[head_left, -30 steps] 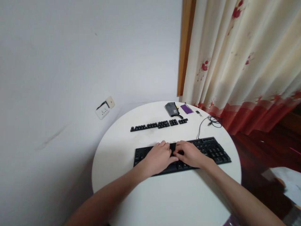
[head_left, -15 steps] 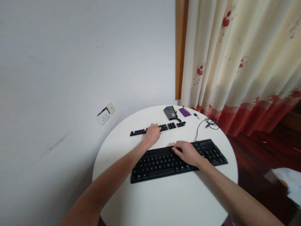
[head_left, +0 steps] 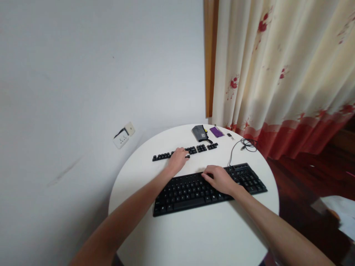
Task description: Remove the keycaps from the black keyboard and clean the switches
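While the left hand (head_left: 177,159) lies on the row of loose keycaps (head_left: 161,156) just beyond the keyboard (head_left: 188,192), its fingers curled so that a pinch on any cap cannot be told, the right hand (head_left: 220,179) rests on the keyboard's middle keys, fingers loose, gripping nothing. Farther beyond the keyboard lie a grey pouch (head_left: 199,133), a purple card (head_left: 216,131) and a coiled cable (head_left: 249,143). A careless sweep of the left wrist could scatter the caps across the round table (head_left: 194,236).

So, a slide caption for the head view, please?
Left hand on loose keycaps, right hand on black keyboard, round white table.
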Demonstrator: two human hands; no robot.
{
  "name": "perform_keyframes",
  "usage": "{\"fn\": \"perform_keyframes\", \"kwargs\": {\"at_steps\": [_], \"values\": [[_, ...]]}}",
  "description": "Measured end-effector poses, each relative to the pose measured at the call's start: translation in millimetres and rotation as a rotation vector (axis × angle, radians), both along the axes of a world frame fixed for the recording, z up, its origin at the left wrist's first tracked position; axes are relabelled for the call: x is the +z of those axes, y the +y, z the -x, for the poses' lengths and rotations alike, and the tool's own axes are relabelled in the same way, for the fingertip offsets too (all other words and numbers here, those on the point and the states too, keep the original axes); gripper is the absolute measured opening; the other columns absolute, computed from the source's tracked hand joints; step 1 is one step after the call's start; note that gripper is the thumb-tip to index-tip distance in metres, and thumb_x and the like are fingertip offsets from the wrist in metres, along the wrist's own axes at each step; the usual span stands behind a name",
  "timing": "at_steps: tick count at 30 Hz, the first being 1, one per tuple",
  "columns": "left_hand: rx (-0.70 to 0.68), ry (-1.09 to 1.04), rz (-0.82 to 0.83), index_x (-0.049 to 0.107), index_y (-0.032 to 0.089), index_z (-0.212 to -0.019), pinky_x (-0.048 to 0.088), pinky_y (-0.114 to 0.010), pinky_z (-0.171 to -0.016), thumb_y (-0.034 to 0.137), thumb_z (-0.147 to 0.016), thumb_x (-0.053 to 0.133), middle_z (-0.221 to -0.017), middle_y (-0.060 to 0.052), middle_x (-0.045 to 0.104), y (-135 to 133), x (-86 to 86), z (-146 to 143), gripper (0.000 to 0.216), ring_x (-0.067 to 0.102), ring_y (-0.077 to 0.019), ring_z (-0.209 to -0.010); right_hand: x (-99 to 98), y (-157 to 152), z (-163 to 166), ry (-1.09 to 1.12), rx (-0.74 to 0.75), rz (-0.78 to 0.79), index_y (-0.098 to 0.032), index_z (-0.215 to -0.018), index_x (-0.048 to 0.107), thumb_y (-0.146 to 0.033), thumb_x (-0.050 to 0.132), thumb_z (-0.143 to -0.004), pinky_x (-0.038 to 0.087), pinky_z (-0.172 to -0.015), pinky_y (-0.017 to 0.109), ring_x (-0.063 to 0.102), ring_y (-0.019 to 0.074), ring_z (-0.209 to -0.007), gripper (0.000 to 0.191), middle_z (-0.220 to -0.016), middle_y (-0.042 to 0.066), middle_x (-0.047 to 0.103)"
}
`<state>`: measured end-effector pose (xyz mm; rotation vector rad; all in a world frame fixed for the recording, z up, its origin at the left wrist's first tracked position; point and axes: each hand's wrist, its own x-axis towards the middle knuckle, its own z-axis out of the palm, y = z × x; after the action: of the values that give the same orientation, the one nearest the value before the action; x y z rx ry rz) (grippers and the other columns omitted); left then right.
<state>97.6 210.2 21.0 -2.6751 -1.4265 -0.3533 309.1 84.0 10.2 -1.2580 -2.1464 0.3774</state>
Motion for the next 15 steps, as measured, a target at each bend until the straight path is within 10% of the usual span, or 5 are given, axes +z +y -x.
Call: {"fn": "perform_keyframes", "kwargs": {"at_steps": [8,15], "values": [[-0.005,-0.048,0.102,0.076,0.017,-0.086,0.046,-0.033,-0.086,0.02,-0.087,0.061,-0.092,-0.011,0.068,8.0,-0.3,-3.9,0.016,0.064,-0.0239,-0.091,-2.0,3.2,-2.8,0.024,-0.036,0.003,-0.019,-0.077,0.067,-0.027,0.053,-0.094,0.043,-0.072,0.027,0.06,0.0169,-0.075,0.023,-0.079,0.004,0.068],[-0.178,-0.209,0.206,0.076,0.017,-0.091,0.045,-0.027,-0.075,0.023,-0.084,0.065,-0.084,-0.007,0.07,-46.0,18.9,-15.1,0.014,0.063,-0.0191,-0.081,-3.2,5.8,-1.2,0.242,-0.1,-0.045,-0.02,-0.1,0.068,-0.025,0.064,-0.087,0.046,-0.072,0.028,0.057,0.0155,-0.072,0.014,-0.087,0.003,0.066]]}}
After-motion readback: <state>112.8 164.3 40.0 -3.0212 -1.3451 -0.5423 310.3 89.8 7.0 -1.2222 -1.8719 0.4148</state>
